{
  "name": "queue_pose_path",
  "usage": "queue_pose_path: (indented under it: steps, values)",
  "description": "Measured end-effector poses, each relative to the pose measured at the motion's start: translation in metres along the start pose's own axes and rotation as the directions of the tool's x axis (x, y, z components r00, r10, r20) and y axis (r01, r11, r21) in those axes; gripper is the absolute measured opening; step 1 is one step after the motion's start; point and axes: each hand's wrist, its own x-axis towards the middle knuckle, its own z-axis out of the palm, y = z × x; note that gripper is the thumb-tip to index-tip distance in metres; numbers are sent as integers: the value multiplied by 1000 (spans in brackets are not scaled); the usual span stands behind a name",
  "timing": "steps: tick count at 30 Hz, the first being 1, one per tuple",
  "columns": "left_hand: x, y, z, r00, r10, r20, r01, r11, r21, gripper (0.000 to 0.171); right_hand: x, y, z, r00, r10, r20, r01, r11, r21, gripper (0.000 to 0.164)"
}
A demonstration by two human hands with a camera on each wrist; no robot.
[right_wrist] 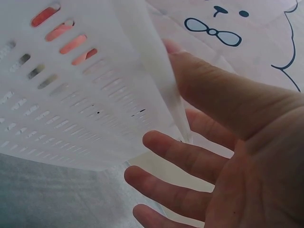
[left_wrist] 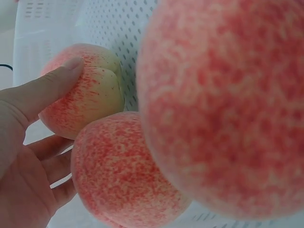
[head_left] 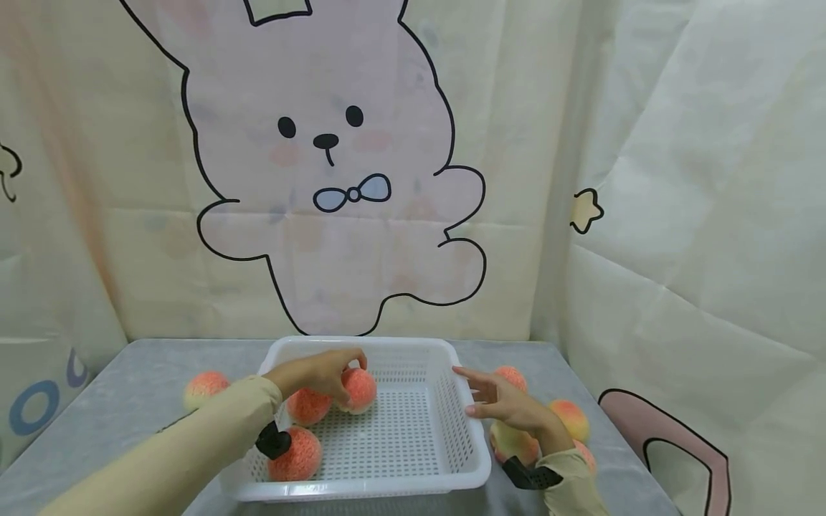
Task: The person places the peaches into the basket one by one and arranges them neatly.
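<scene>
Inside the white plastic basket (head_left: 413, 430), my left hand (head_left: 332, 373) holds a peach (head_left: 359, 390), the thumb laid over its pale, creased side (left_wrist: 80, 90) with fingers behind. Two more peaches share the basket's left side: one red peach (head_left: 308, 407) close by the held one, and another peach (head_left: 295, 454) nearer the front, under the left wrist. In the left wrist view a blurred peach (left_wrist: 228, 104) fills the right half. My right hand (head_left: 506, 401) touches the basket's right rim (right_wrist: 161, 61), its fingers extended and spread outside the slotted wall.
One peach (head_left: 205, 389) lies on the grey cloth-covered table (head_left: 148, 373) left of the basket. Several more are to the right, around the right wrist, including a yellowish peach (head_left: 514, 443) and an orange peach (head_left: 571, 420). A printed curtain (head_left: 503, 143) hangs behind the table.
</scene>
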Motion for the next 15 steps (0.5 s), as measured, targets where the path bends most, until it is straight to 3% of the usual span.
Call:
queue_pose_path:
  steps: [15]
  values:
    - [-4,5,-4,997,-59,52,57,998,41,58,1,-2,2,1000,17,-22,-18,1000,-2,77]
